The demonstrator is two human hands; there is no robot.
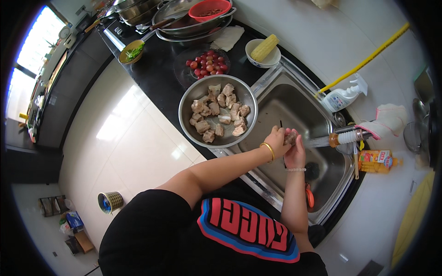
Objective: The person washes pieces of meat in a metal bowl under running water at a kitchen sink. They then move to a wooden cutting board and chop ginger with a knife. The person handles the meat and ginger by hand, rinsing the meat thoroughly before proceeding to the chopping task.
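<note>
Over the stainless steel sink [286, 103], my left hand [277, 142], with a gold bangle at its wrist, holds a piece of meat [290, 138]. Against the other side of the piece, my right hand [295, 153] is cupped, a beaded bracelet on its wrist. Water runs towards both hands from a tap with a white ribbed spout [347, 137]. A dark thin thing sticks up beside the left fingers; what it is I cannot tell. To the left, a steel bowl [183, 119] holds several chunks of pale cooked-looking meat [202, 127].
Beyond the bowl are red grapes [207, 63] on a clear plate and a white bowl [253, 46] with corn [265, 48]. A spray bottle [340, 98], an orange soap bottle [374, 161] and a cloth [392, 119] line the sink's right side. Orange handles [310, 197] lie in the sink.
</note>
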